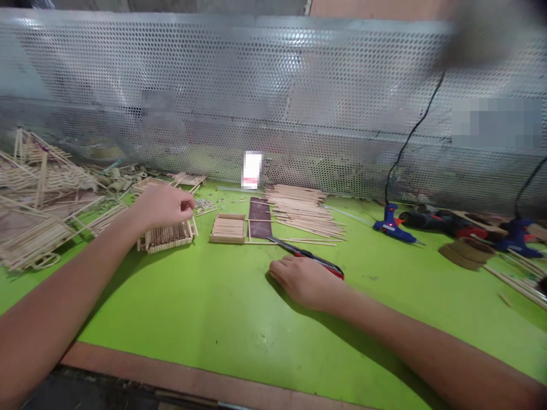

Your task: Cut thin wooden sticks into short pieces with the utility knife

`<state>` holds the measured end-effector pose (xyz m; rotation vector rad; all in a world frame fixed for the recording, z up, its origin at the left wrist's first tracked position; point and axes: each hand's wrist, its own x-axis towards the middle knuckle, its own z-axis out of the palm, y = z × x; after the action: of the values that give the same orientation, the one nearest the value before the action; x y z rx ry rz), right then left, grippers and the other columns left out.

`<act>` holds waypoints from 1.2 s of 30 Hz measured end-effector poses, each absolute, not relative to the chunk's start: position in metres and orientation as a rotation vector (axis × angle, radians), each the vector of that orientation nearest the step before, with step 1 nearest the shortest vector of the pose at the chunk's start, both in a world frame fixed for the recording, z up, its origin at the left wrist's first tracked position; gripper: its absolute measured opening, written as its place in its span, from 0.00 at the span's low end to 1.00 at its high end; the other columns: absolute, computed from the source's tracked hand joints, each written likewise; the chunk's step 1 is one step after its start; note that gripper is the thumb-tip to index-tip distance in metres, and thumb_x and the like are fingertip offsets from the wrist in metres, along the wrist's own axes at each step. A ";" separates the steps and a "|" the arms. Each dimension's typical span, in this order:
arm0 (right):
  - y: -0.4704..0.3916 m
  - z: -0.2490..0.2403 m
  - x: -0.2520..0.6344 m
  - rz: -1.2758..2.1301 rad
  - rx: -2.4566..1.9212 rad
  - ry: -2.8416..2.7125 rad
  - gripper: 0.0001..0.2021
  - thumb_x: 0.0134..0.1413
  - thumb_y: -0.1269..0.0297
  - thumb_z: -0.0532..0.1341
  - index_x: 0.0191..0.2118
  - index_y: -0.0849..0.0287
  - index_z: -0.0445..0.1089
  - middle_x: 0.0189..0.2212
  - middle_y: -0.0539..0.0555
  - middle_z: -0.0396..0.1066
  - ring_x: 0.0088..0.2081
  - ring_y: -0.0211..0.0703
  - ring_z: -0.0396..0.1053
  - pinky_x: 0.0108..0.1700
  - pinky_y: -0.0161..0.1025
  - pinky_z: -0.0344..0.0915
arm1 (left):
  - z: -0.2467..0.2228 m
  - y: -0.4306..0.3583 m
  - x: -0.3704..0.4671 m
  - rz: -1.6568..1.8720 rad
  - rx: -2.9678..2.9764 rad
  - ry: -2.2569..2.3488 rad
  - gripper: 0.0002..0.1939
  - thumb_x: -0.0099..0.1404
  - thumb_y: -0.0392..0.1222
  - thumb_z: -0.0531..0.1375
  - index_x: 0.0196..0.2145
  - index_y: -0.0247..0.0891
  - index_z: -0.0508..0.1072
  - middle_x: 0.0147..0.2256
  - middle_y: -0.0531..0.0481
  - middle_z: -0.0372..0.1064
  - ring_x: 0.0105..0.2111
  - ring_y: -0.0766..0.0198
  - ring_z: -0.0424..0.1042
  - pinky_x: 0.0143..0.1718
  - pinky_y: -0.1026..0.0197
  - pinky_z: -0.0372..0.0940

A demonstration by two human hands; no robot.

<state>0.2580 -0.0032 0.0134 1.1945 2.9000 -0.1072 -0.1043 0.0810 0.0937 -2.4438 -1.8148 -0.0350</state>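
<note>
My left hand (164,206) hovers over a small box-like piece made of thin wooden sticks (168,236), its fingers curled together. Whatever the fingers may hold, I cannot make it out. On the green tabletop my right hand (305,282) rests with its fingers bent under. Right behind it lies a pointed cutting tool with a red and black handle (322,262); whether the hand grips it is hidden. Between the hands sits a shallow stick tray (228,228). A dark brown flat strip (260,219) lies beside it, with a few sticks across it.
Many loose sticks (303,208) are spread at the back. Stick frames (38,171) pile up at the left. A blue glue gun (393,224), its cord hanging, and a brown tape roll (465,250) are at the right. A perforated metal panel (213,102) bounds the table's back.
</note>
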 end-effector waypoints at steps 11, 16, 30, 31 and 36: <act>-0.003 0.013 0.259 -0.094 1.202 2.892 0.12 0.75 0.64 0.51 0.37 0.59 0.67 0.32 0.54 0.73 0.31 0.41 0.65 0.34 0.40 0.50 | 0.088 0.082 -0.109 -0.070 -2.563 -1.722 0.12 0.58 0.43 0.55 0.28 0.41 0.78 0.26 0.49 0.77 0.24 0.60 0.70 0.26 0.59 0.57; -0.004 0.014 0.258 -0.087 1.200 2.890 0.12 0.74 0.64 0.52 0.38 0.59 0.67 0.32 0.54 0.72 0.31 0.41 0.65 0.34 0.40 0.50 | 0.088 0.082 -0.109 -0.068 -2.549 -1.693 0.09 0.56 0.41 0.56 0.20 0.39 0.69 0.21 0.49 0.71 0.21 0.61 0.64 0.25 0.58 0.54; -0.004 0.015 0.259 -0.082 1.186 2.897 0.12 0.74 0.65 0.52 0.37 0.59 0.66 0.31 0.53 0.72 0.29 0.40 0.64 0.33 0.40 0.50 | 0.088 0.083 -0.111 -0.023 -2.540 -1.705 0.11 0.59 0.43 0.55 0.21 0.40 0.66 0.20 0.49 0.66 0.20 0.61 0.62 0.26 0.58 0.51; -0.004 0.015 0.259 -0.080 1.184 2.897 0.12 0.74 0.65 0.52 0.37 0.59 0.66 0.31 0.53 0.72 0.29 0.40 0.64 0.33 0.40 0.50 | 0.088 0.083 -0.111 -0.016 -2.547 -1.713 0.11 0.59 0.43 0.55 0.21 0.40 0.65 0.20 0.49 0.66 0.20 0.61 0.61 0.26 0.58 0.51; -0.002 0.012 0.259 -0.064 1.180 2.906 0.12 0.74 0.64 0.52 0.36 0.58 0.65 0.31 0.53 0.72 0.29 0.40 0.64 0.33 0.40 0.49 | 0.085 0.084 -0.112 -0.054 -2.550 -1.717 0.11 0.61 0.44 0.56 0.22 0.40 0.66 0.22 0.48 0.69 0.21 0.60 0.64 0.26 0.57 0.53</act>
<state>0.2587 -0.0024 0.0122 1.1796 2.9062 -0.0639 -0.1121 0.0842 0.0853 -2.5500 -1.7167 -0.0543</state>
